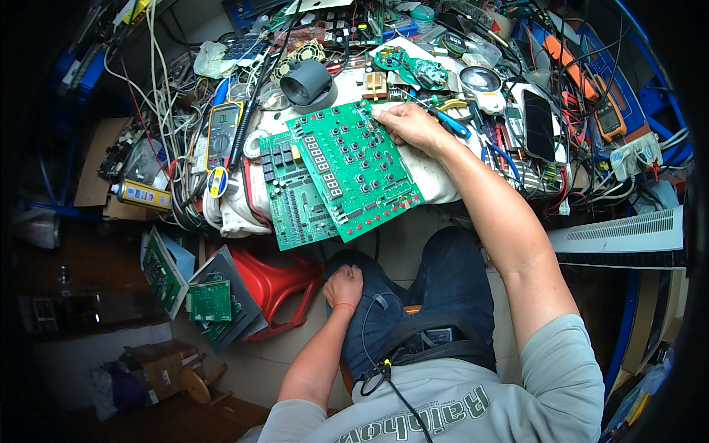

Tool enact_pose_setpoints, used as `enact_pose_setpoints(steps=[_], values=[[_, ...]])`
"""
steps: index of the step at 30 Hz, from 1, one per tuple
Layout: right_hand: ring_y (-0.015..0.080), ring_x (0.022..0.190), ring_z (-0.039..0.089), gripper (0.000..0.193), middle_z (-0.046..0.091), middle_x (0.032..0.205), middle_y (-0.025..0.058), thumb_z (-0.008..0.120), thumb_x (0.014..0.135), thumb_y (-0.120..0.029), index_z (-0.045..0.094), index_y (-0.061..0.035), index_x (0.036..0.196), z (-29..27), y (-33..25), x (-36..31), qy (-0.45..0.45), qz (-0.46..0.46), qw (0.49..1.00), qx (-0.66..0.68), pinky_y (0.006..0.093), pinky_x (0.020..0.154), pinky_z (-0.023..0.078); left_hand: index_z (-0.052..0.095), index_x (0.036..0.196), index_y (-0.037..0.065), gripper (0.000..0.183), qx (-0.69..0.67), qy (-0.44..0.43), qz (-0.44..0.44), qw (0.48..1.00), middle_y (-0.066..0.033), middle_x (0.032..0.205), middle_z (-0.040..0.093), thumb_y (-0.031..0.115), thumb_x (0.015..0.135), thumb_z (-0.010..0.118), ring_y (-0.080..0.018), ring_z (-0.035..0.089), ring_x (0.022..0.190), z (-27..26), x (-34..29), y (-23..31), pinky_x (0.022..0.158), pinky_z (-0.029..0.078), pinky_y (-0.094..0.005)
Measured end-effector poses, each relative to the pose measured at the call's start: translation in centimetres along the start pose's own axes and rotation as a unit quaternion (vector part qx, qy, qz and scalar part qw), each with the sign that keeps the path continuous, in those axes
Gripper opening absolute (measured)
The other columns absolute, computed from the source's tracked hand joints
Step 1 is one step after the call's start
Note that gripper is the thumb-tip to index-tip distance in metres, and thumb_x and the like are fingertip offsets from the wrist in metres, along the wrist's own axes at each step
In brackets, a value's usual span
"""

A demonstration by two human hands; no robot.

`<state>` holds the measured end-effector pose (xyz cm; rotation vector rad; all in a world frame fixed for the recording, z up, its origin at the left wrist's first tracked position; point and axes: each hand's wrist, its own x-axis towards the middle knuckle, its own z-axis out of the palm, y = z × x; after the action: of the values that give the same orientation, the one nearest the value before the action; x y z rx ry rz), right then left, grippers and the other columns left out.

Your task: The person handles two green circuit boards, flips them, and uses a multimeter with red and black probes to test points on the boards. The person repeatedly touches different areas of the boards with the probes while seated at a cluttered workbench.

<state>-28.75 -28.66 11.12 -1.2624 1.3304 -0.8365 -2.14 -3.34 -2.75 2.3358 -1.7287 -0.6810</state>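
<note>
Spreading across the upper half of the frame, the bench is covered with a pale cloth and crowded with wires, tools and electronic parts. Near its front edge, at centre, lies a large green circuit board studded with rows of small buttons and a strip of digit displays, tilted so one corner points toward the lower centre. It rests partly on top of a second green board, which sticks out to its left and overhangs the bench edge.

Below the bench at lower left of the frame, a red plastic stool lies on the floor beside more green boards.

The right hand reaches up from the lower right and rests on the upper right edge of the large green circuit board, fingers curled over that edge and gripping it. The left hand sits at lower centre, closed into a loose fist on the person's knee, holding nothing visible.

A yellow multimeter lies left of the boards, and a black phone lies to the right.
</note>
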Motion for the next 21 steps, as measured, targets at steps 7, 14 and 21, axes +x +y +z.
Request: enact_pose_setpoints(steps=[7, 14, 21], values=[[0.0067, 0.058, 0.049, 0.041, 0.055, 0.065, -0.0032, 0.067, 0.097, -0.040, 0.062, -0.0079, 0.072, -0.24, -0.21, -0.15, -0.008, 0.025, 1.000, -0.009, 0.0247, 0.054, 0.041, 0.064, 0.074, 0.009, 0.034, 0.000, 0.000, 0.003, 1.000, -0.0161, 0.078, 0.069, 0.038, 0.090, 0.058, -0.0408, 0.067, 0.078, 0.14, 0.07, -0.13, 0.068, 0.051, -0.0516], [0.0088, 0.048, 0.047, 0.048, 0.056, 0.059, -0.0002, 0.066, 0.093, -0.046, 0.058, -0.0102, 0.062, -0.07, 0.25, 0.06, 0.008, -0.002, 1.000, -0.016, 0.0286, 0.044, 0.036, 0.064, 0.073, 0.009, 0.034, 0.007, 0.002, 0.004, 1.000, -0.0160, 0.078, 0.069, 0.038, 0.091, 0.058, -0.0403, 0.067, 0.077, 0.15, 0.10, -0.11, 0.067, 0.050, -0.0517], [0.0083, 0.048, 0.047, 0.049, 0.056, 0.058, -0.0008, 0.067, 0.093, -0.046, 0.059, -0.0096, 0.062, 0.05, 0.23, 0.00, 0.012, -0.011, 1.000, -0.004, 0.0275, 0.045, 0.036, 0.064, 0.073, 0.009, 0.034, 0.003, 0.005, 0.007, 1.000, -0.0158, 0.077, 0.069, 0.037, 0.091, 0.058, -0.0401, 0.067, 0.077, 0.19, 0.08, -0.18, 0.067, 0.050, -0.0516]])
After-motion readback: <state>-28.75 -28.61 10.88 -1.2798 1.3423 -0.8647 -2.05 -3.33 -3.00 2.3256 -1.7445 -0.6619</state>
